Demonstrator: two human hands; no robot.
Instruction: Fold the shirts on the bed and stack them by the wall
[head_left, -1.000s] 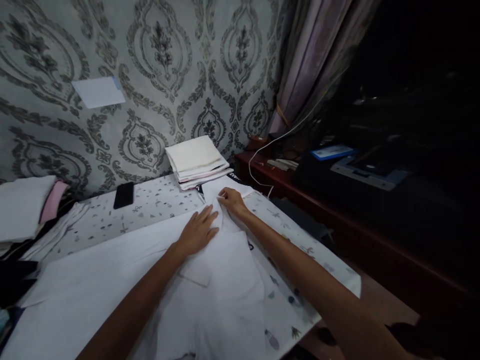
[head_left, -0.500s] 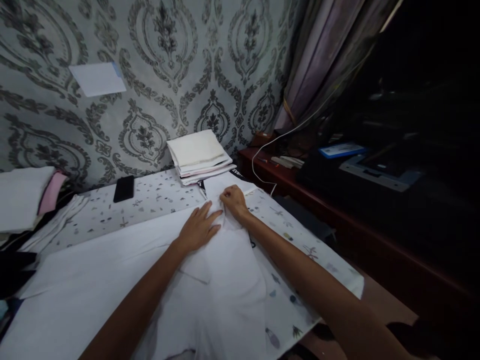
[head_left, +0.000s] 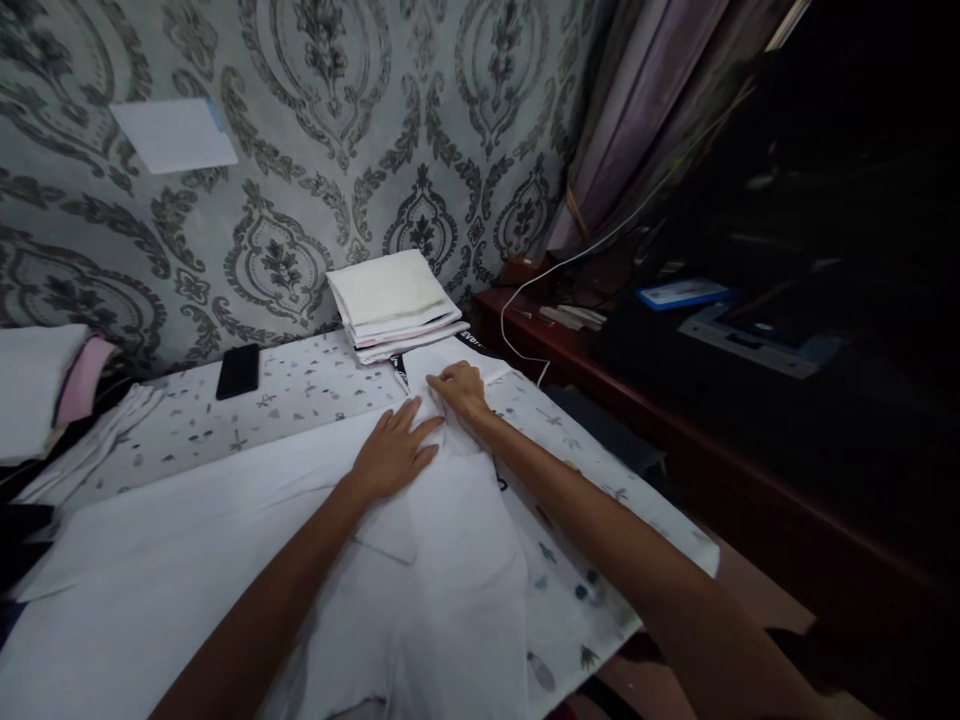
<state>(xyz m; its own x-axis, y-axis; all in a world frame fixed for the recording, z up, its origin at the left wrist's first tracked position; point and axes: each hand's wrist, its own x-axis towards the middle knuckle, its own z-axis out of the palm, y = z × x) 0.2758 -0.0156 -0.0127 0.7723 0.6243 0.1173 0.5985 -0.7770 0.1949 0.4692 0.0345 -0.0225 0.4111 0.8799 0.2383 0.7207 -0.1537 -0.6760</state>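
A white garment (head_left: 247, 540), which looks like a shirt with a pocket-like seam, lies spread over the patterned table cover (head_left: 315, 400). My left hand (head_left: 391, 450) rests flat on its upper part, fingers spread. Just beyond and to the right, my right hand (head_left: 459, 390) pinches the white cloth near the far edge, where small creases gather. The pinched bit is mostly hidden by the fingers. A black band with white lettering (head_left: 480, 345) shows at the garment's far end.
Behind the hands stands a stack of folded white cloths (head_left: 394, 295). A black phone (head_left: 238, 371) lies left of it, and more folded clothes (head_left: 37, 390) sit at far left. A white cable (head_left: 514, 300) runs over the red-brown furniture (head_left: 675, 430) at right.
My right hand has shifted slightly left and toward the far side, still pinching the cloth. My left hand stays flat in nearly the same spot. The view has tilted a little.
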